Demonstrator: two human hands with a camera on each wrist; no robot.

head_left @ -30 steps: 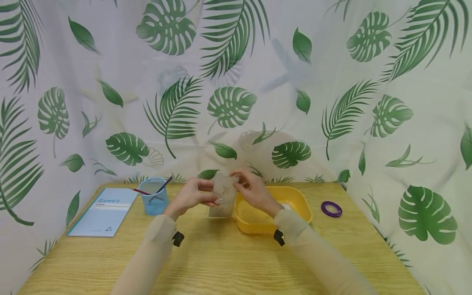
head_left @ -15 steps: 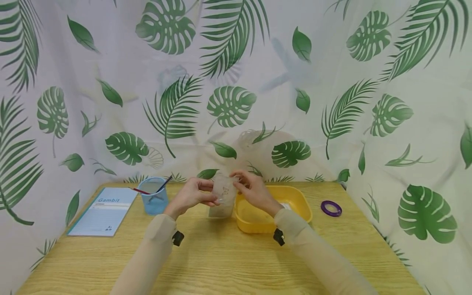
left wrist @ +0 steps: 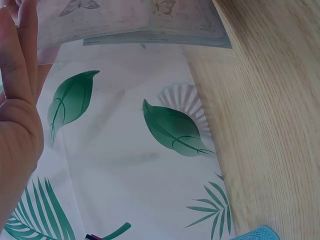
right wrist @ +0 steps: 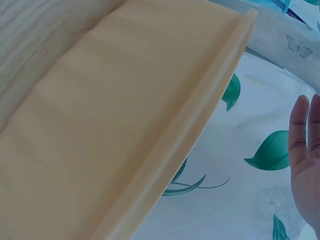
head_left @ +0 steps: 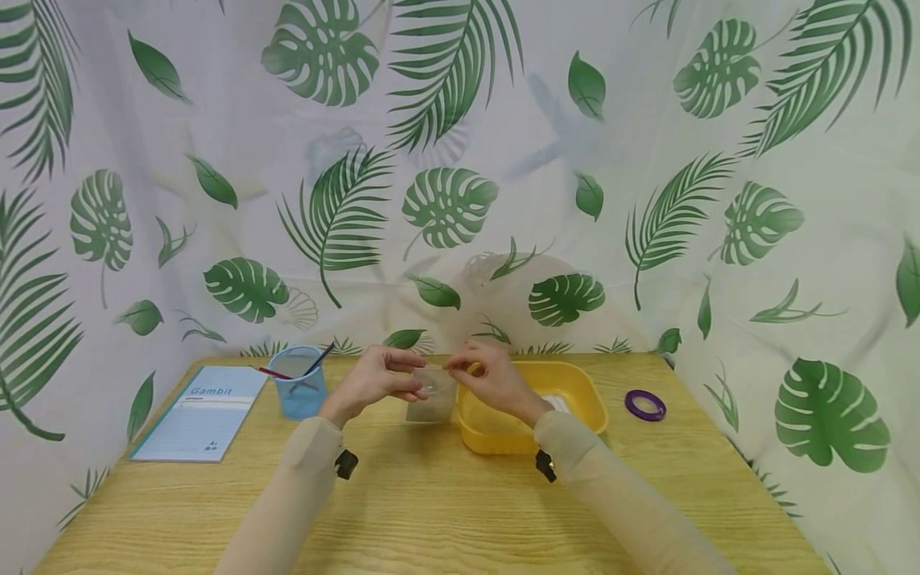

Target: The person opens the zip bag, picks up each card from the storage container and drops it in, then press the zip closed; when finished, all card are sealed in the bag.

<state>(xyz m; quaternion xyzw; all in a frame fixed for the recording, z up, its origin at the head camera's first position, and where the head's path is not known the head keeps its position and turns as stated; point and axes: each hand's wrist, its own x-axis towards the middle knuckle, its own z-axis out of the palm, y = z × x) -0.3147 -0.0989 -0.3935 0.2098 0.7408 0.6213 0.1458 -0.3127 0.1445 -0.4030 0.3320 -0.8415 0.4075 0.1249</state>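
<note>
In the head view my left hand (head_left: 375,382) holds a greyish translucent packet (head_left: 434,406) upright by its left side, thumb in front and fingers behind. My right hand (head_left: 494,379) pinches at the packet's upper right corner, thumb and index finger together. The left wrist view shows a pale sheet with a butterfly print (left wrist: 100,17) overlapping more butterfly-printed sheets (left wrist: 192,25), with a clear plastic edge around their corner. In the right wrist view, part of the packet (right wrist: 275,37) with a butterfly appears above the right hand (right wrist: 306,165); the pinching fingertips are out of frame there.
A yellow tray (head_left: 496,443) with a small white item inside stands under the right forearm. To the left are a blue mesh pen cup (head_left: 302,399) with pencils and a Gambit notebook (head_left: 197,419). A purple ring-shaped roll (head_left: 645,406) lies right. A leaf-print curtain borders the table.
The butterfly-printed sheet that stood above the packet has slid down into or behind it. My right hand has lowered slightly at the packet's corner; the left hand stays nearly still.
</note>
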